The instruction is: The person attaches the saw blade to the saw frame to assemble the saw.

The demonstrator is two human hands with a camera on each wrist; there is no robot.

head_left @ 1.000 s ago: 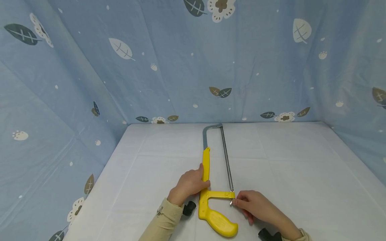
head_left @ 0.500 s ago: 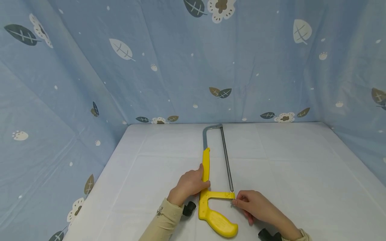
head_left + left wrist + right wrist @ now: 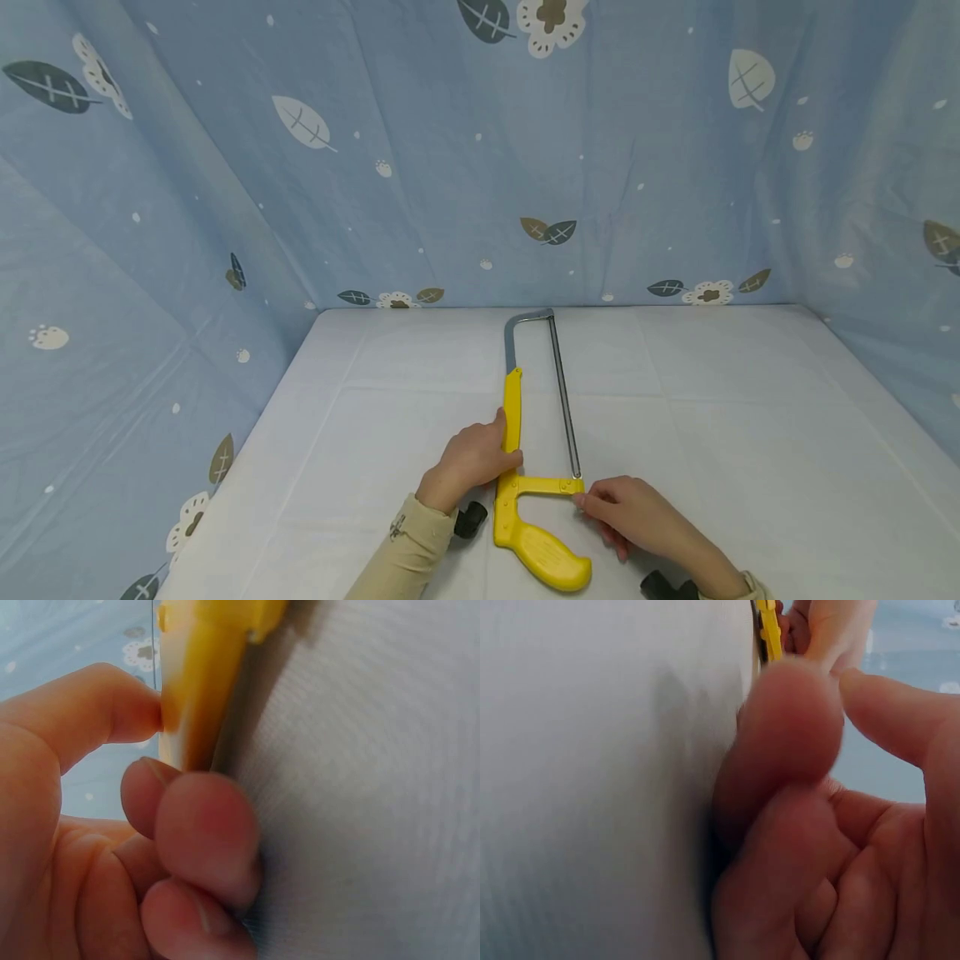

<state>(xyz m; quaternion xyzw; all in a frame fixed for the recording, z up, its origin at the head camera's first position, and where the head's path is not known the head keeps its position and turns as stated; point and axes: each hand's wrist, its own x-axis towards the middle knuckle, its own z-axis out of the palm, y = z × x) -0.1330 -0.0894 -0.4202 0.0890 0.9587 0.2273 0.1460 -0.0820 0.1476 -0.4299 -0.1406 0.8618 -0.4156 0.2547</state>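
A hacksaw [image 3: 512, 400] lies flat on the white-covered table, its grey bow at the far end and its yellow handle [image 3: 551, 560] toward me. The narrow metal blade [image 3: 563, 400] runs along its right side. My left hand [image 3: 471, 458] grips the yellow frame, thumb on one side and curled fingers on the other, as the left wrist view shows on the yellow bar [image 3: 199, 690]. At the near end of the blade, my right hand [image 3: 637, 518] pinches the small wing nut below the yellow crosspiece [image 3: 546, 486]; thumb and fingertips hide the nut.
White cloth [image 3: 750, 433] covers the table. Blue patterned fabric [image 3: 480, 167] hangs behind it and along both sides. A black wrist camera [image 3: 471, 520] sits close beside the hacksaw's handle on the left, and another [image 3: 663, 585] is under the right wrist.
The right thumb and fingers have shifted slightly at the wing nut, which showed earlier and is now covered. The left hand and the hacksaw stay in place.
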